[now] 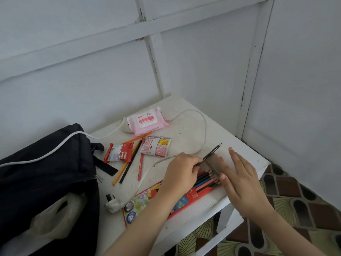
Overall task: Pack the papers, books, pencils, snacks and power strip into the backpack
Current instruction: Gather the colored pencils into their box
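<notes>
Dark pencil [212, 152] half inside left hand [180, 171]

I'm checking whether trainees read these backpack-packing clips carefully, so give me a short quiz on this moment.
1. True or false: the left hand pinches a dark pencil by the open end of the coloured-pencil box.
2. Where does the pink wipes pack lie? A: near the wall at the table's far edge. B: on top of the coloured-pencil box. C: under the left hand.
3. How many snack packets lie on the table?

Key: 1 true. 2 A. 3 two.
</notes>
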Available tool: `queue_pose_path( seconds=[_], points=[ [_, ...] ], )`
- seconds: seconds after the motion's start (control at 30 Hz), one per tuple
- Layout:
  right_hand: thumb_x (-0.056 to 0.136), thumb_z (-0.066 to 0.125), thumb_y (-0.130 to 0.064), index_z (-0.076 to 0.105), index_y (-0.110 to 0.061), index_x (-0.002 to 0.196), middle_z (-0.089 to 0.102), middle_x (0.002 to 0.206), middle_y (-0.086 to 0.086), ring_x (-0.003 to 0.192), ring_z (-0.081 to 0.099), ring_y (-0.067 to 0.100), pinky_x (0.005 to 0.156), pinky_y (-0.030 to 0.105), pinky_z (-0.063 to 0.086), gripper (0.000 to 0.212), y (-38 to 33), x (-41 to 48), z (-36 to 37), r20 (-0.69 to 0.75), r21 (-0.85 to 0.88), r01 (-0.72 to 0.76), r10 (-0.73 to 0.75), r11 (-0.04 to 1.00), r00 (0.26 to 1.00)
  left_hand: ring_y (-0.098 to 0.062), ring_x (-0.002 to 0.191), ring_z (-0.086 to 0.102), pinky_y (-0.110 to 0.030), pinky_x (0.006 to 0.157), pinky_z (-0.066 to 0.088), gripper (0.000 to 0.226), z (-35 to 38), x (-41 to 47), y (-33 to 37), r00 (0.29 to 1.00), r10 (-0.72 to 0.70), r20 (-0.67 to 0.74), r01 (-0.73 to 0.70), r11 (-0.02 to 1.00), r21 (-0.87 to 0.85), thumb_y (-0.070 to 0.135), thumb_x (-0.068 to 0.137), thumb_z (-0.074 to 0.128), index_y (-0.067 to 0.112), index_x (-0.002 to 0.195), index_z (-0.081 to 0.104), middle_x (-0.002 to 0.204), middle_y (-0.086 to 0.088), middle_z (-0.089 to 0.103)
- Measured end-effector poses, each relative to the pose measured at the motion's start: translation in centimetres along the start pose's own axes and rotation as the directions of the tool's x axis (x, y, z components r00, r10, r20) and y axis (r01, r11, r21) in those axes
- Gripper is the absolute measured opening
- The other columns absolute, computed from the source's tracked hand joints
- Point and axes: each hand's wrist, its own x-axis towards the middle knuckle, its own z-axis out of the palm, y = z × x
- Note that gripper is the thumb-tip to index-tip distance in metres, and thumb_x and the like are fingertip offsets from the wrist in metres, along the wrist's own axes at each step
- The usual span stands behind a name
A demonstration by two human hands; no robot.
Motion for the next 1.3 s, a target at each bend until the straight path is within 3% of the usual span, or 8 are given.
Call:
queue_pose_path(
  seconds=[0.17,0.33,0.6,0.73,0.83,0.97,1.13,1.3],
  points=[
    [0.094,0.003,-0.057,0.023,-0.029,0.147,-0.002,0.156,0.002,0.143,-0.005,0.018,0.115,0.038,-0.004,0.064,-0.1,0.9,0.4,0.067,-0.080,-0.010,0.015,0.997,0.998,-0.017,0.079,0.059,-0.027,0.064,0.053,0.014,0.5,-1.8,-1.1,0.986,0.167,0.007,-0.165,0.969,0.186,0.010,0.083,0.061,0.011,0.091,0.071,0.084,-0.002,0.064],
    [0.099,0.013,-0.052,0.044,-0.034,0.138,0.021,0.155,0.011,0.142,0.013,0.028,0.113,0.043,0.000,0.053,-0.9,1.3,0.6,0.113,-0.168,0.072,-0.053,0.983,0.992,-0.012,0.073,0.051,-0.026,0.058,0.048,0.026,-0.5,-3.0,-2.0,0.984,0.163,-0.067,-0.145,0.965,0.217,0.031,0.081,0.049,0.013,0.072,0.067,0.078,0.003,0.054],
    [0.097,0.019,-0.055,0.069,-0.039,0.103,0.035,0.149,0.009,0.139,0.026,0.030,0.114,0.046,-0.001,0.053,-3.1,3.2,0.0,0.036,-0.120,0.179,-0.175,0.977,0.984,-0.002,0.088,0.051,-0.007,0.076,0.038,0.016,-4.9,-4.2,-3.8,0.967,-0.048,-0.251,0.062,0.997,0.045,0.013,0.088,0.056,0.018,0.098,0.066,0.095,0.009,0.059],
    [0.089,0.035,-0.049,0.073,-0.033,0.087,0.060,0.126,0.007,0.119,0.052,0.030,0.109,0.055,0.017,0.042,-5.4,6.0,0.0,-0.007,-0.108,0.169,-0.170,0.980,0.985,-0.013,0.085,0.057,-0.025,0.074,0.045,0.020,-7.2,-4.3,-7.3,0.916,-0.247,-0.315,0.281,0.958,0.065,0.006,0.087,0.053,0.016,0.099,0.066,0.095,0.004,0.063],
    [0.085,0.043,-0.043,0.074,-0.028,0.085,0.067,0.096,0.000,0.092,0.061,0.025,0.089,0.042,0.036,0.034,-8.6,8.6,0.5,-0.044,0.008,0.188,-0.187,0.982,0.981,-0.019,0.086,0.060,-0.036,0.075,0.051,0.020,-8.3,-4.7,-9.8,0.864,-0.418,-0.280,0.455,0.887,0.080,0.005,0.086,0.051,0.015,0.097,0.066,0.093,-0.001,0.066],
    [0.091,0.045,-0.037,0.070,-0.027,0.098,0.061,0.095,0.000,0.095,0.054,0.022,0.084,0.036,0.029,0.028,-14.1,11.8,1.8,0.159,-0.061,0.229,-0.217,0.971,0.963,-0.023,0.084,0.060,-0.030,0.066,0.045,0.018,-8.8,-4.9,-11.0,0.817,-0.531,-0.228,0.570,0.804,0.170,0.006,0.084,0.049,0.014,0.091,0.064,0.092,-0.004,0.066],
    [0.089,0.044,-0.030,0.059,-0.020,0.078,0.053,0.075,-0.004,0.086,0.058,0.019,0.084,0.037,0.027,0.021,-17.5,13.6,5.5,0.319,-0.207,0.187,-0.114,0.960,0.941,-0.026,0.079,0.058,-0.029,0.060,0.039,0.006,-8.6,-5.0,-10.9,0.792,-0.593,-0.146,0.606,0.734,0.306,0.016,0.083,0.055,0.012,0.086,0.058,0.088,-0.003,0.061],
    [0.085,0.048,-0.059,0.052,-0.021,0.089,0.057,0.090,-0.003,0.093,0.052,0.020,0.091,0.038,0.030,0.039,-18.0,14.2,7.1,0.420,-0.295,0.116,0.019,0.948,0.907,-0.025,0.074,0.057,-0.031,0.059,0.044,0.011,-8.4,-5.2,-11.2,0.773,-0.618,-0.144,0.632,0.728,0.266,0.017,0.083,0.058,0.007,0.083,0.060,0.085,-0.006,0.060]
  ],
)
